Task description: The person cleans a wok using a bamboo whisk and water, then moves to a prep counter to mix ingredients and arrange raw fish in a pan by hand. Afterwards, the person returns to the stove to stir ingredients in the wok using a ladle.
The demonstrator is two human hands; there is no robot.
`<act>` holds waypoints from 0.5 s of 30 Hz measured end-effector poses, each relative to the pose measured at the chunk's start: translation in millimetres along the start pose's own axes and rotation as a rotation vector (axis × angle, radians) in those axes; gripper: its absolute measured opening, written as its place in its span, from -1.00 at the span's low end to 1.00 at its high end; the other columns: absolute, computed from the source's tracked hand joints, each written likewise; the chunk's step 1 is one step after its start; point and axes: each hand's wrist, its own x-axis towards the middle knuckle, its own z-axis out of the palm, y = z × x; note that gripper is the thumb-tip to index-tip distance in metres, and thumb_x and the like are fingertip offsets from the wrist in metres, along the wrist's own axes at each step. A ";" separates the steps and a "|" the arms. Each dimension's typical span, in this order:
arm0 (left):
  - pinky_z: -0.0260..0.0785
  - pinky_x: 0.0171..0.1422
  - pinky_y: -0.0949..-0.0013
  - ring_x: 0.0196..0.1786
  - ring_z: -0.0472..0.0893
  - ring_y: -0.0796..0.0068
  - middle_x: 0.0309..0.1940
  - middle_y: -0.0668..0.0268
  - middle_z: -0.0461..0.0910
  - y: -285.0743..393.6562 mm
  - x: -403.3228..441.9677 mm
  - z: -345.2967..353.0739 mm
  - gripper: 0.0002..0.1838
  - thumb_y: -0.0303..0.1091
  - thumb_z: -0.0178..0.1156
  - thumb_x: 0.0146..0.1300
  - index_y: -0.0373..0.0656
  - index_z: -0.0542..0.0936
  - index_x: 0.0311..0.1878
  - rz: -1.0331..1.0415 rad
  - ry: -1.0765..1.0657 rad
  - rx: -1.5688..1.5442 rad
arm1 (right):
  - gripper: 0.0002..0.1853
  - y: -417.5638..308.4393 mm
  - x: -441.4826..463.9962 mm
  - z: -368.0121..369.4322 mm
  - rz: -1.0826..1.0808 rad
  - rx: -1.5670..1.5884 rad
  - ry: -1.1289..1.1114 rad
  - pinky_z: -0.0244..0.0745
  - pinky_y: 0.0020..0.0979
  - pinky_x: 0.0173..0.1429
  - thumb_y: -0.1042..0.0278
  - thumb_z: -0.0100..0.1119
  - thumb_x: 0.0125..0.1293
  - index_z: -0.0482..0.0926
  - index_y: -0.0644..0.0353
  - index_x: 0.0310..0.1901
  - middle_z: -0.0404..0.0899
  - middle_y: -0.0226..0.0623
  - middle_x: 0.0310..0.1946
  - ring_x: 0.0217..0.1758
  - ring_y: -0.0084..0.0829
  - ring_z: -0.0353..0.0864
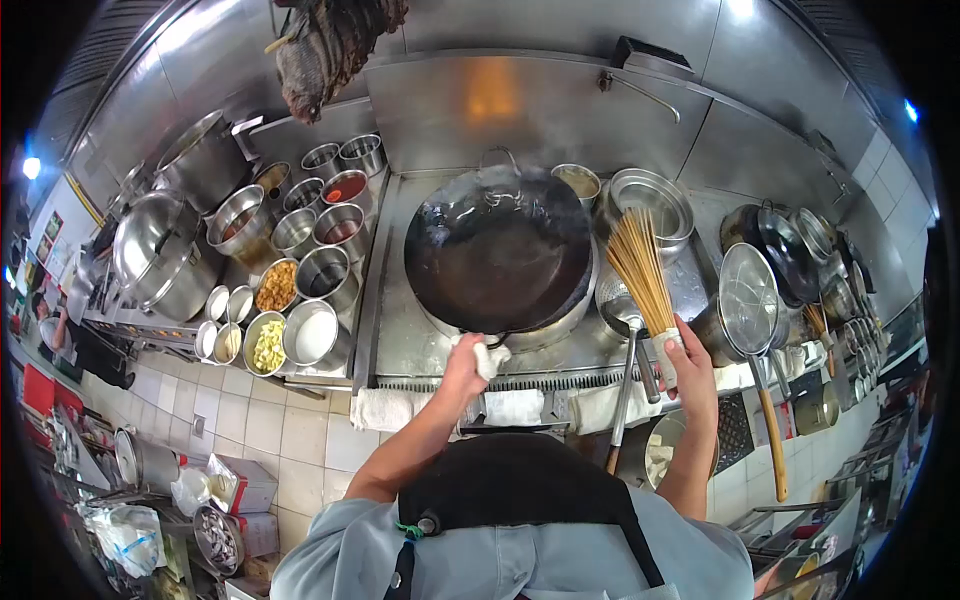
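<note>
My left hand (464,366) is closed round a folded white cloth (489,358) at the near handle of a large dark wok (500,260). A thin film of liquid glistens inside the wok, with faint steam at its far rim. My right hand (692,368) grips a bamboo wok brush (641,265) by its white-wrapped handle, bristles pointing up and away. The brush is held to the right of the wok, apart from it. Below it, a ladle (622,318) rests with its long handle toward me, close to my right hand.
Metal pots of ingredients (312,332) crowd the left counter. A mesh strainer (748,300) leans at the right, near stacked pans (780,250). Folded towels (515,407) line the stove's front edge. A fish (325,60) hangs above. Another person (90,345) stands far left.
</note>
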 end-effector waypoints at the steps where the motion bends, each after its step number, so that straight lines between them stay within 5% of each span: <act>1: 0.61 -0.21 0.05 -0.19 0.68 0.18 -0.11 0.25 0.64 -5.2 13.8 8.9 -0.76 -0.17 0.14 0.47 -0.06 0.53 0.08 0.022 0.087 0.079 | -0.35 3.1 8.2 1.1 -0.007 0.014 -0.018 0.24 -0.59 -0.65 0.22 0.17 0.53 0.30 -0.01 0.60 0.64 -0.39 -0.41 -0.63 -0.64 0.50; 4: 0.59 -0.09 0.02 -0.09 0.68 0.24 -0.08 0.24 0.62 2.2 39.8 8.6 -0.60 0.02 0.20 0.52 -0.09 0.47 0.15 -0.068 0.256 0.398 | -0.35 14.9 26.8 12.8 -0.015 0.028 -0.125 0.26 -0.59 -0.67 0.20 0.16 0.56 0.27 0.00 0.61 0.64 -0.35 -0.40 -0.64 -0.61 0.52; 7: 0.58 -0.07 0.07 -0.08 0.69 0.30 -0.10 0.24 0.64 9.9 -13.1 9.4 -0.53 0.05 0.22 0.51 -0.15 0.48 0.19 0.090 0.223 0.542 | -0.35 19.1 39.0 39.0 0.027 0.003 -0.308 0.29 -0.58 -0.66 0.15 0.16 0.58 0.24 -0.08 0.62 0.66 -0.34 -0.37 -0.61 -0.61 0.57; 11: 0.58 -0.11 0.26 -0.19 0.69 0.40 -0.20 0.26 0.67 23.5 -75.3 -70.9 -0.53 0.00 0.27 0.49 -0.24 0.52 0.15 0.389 0.438 0.754 | -0.24 38.1 44.2 107.4 0.134 -0.043 -0.744 0.31 -0.59 -0.64 -0.02 0.19 0.56 0.15 -0.06 0.66 0.68 -0.35 -0.32 -0.59 -0.60 0.60; 15: 0.57 -0.10 0.23 -0.21 0.66 0.37 -0.12 0.22 0.66 58.1 -114.4 -173.2 -0.66 -0.14 0.20 0.53 -0.20 0.52 0.13 0.549 0.636 0.662 | -0.28 74.5 36.7 220.3 0.371 0.125 -1.078 0.36 -0.59 -0.63 0.01 0.12 0.60 0.06 -0.33 0.68 0.61 -0.38 -0.32 -0.55 -0.61 0.58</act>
